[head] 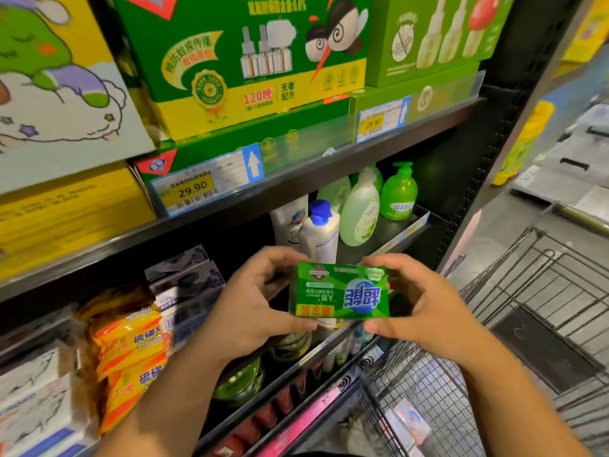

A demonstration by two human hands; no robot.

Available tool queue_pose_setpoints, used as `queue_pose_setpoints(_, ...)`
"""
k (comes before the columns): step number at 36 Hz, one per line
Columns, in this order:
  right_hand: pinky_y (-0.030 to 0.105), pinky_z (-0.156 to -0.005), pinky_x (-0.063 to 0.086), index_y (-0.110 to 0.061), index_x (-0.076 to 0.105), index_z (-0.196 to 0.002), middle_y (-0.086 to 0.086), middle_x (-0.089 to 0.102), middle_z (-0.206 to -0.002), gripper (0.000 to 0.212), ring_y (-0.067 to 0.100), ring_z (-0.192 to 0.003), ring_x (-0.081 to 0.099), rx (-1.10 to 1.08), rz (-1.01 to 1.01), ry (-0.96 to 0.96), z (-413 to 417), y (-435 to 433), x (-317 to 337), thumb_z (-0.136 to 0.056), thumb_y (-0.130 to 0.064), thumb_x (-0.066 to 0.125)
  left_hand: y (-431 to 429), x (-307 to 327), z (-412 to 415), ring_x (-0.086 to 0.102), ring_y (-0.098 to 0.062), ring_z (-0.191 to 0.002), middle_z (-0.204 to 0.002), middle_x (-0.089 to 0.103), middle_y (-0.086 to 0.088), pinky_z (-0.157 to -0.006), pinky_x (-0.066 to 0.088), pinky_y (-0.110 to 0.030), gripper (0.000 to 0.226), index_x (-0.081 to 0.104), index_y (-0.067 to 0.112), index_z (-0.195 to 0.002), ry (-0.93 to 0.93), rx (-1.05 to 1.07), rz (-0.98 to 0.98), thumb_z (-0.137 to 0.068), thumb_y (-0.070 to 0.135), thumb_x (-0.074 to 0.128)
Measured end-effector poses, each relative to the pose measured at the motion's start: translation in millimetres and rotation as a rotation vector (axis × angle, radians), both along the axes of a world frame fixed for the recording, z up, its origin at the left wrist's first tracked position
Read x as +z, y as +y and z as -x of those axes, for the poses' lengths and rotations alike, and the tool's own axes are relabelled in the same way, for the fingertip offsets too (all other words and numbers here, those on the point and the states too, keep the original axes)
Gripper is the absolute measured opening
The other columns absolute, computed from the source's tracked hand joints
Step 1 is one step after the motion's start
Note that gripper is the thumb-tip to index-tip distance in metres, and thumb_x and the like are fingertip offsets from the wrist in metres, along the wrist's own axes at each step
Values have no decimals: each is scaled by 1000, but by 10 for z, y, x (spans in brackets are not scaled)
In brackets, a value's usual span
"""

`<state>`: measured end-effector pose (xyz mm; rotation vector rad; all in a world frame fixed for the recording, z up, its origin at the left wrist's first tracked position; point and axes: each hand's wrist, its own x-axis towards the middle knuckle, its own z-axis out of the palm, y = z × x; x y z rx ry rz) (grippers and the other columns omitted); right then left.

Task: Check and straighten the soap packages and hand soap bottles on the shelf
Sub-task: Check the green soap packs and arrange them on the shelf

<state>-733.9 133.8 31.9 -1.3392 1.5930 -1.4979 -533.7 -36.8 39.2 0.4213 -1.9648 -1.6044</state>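
Note:
A green soap package (339,291) with upside-down print is held in front of the middle shelf. My left hand (253,298) grips its left end, thumb under, fingers over the top. My right hand (418,301) grips its right end the same way. Behind it on the shelf stand hand soap bottles: a white one with a blue cap (319,230), a pale green one (359,214) and a bright green pump bottle (398,192). Yellow-orange sulfur soap packages (131,344) are stacked at the left, with white and blue soap boxes (184,282) beside them.
Green and yellow mosquito-repellent boxes (244,61) fill the upper shelf, with price tags (192,189) on its edge. A wire shopping cart (461,390) stands at the lower right. Lower shelves hold green jars (239,380) and small red items.

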Motion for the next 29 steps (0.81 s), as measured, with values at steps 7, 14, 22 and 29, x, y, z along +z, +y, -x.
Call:
queue_pose_setpoints(7,32,-93,52,-43,65,-121,3,57,-120,50,12,-106,61,-55,-42,97,-79,-202,-4,-74,-56,76,35,105,38,68,-19,-76,-89,66,-4,-65,58,-34,48,68,33,-93,-72,208,-227,-53,33,93)
queue_pose_setpoints(14,12,-108,32,-32,39,-147,-17,38,-139,101,-4,-132,36,26,-11,636,-160,-500,203,-62,-68,81,-143,291,-37,72,-18,-73,-92,71,-5,-53,51,-28,27,64,26,-94,-237,365,-187,-75,32,81)
queue_pose_setpoints(22,28,-104,39,-16,43,-145,2,52,-133,88,20,-122,47,51,-131,935,-432,-1066,285,-75,-55,78,-424,283,-188,73,-16,-85,-101,74,3,-78,59,-40,63,67,27,-109,-323,544,-284,-60,64,80)
queue_pose_setpoints(29,37,-105,41,-15,31,-153,15,40,-148,85,31,-130,43,99,-313,1015,-571,-1450,89,-83,-44,71,-672,18,-496,54,-22,-126,-138,58,-2,-104,41,-32,44,57,20,-135,-772,602,539,-100,43,45)
